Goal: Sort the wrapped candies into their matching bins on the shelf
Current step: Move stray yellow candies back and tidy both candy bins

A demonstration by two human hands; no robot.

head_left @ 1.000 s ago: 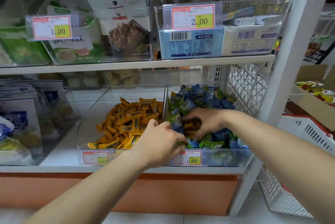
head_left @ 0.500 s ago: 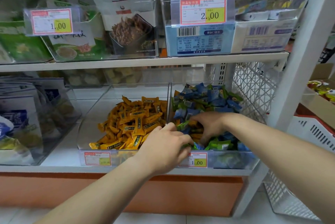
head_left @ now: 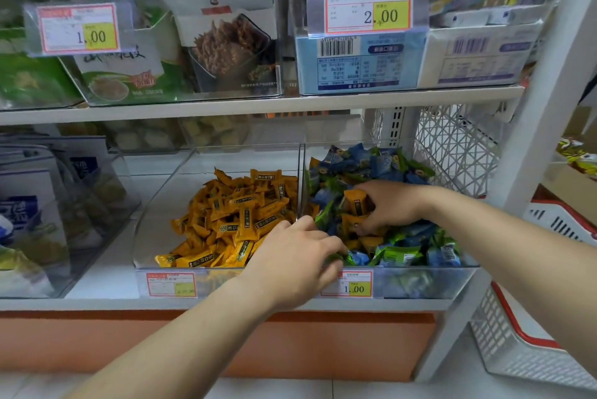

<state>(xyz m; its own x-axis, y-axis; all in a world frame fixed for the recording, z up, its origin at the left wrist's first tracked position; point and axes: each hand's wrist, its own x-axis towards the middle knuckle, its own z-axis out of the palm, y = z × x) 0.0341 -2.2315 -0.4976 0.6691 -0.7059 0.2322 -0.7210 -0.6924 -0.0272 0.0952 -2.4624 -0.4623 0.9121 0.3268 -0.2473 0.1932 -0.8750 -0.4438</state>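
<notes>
A: Candies first. Orange candies lie mixed among the blue and green candies in the right bin. The left bin holds only orange ones, piled to its right and near side.

B: Hands?

A: Right hand is in the right bin, fingers curled round a cluster of orange wrappers; an actual grip looks likely, lift not yet seen. Left hand reaches over the near edge by the divider, fingers bent down among green wrappers; whether it has hold of anything, cannot tell.

B: Step?

A: Judged: picking stray orange pieces out of the right bin. Next move calls for carrying them left across the divider into the orange pile, without dragging blue or green ones along.

B: Writing?

A: Right bin's price tag reads 1.00. Left bin's tag is illegible. Upper shelf tags: 1.00 far left, 2.00 right. Wrapper print too small.
</notes>
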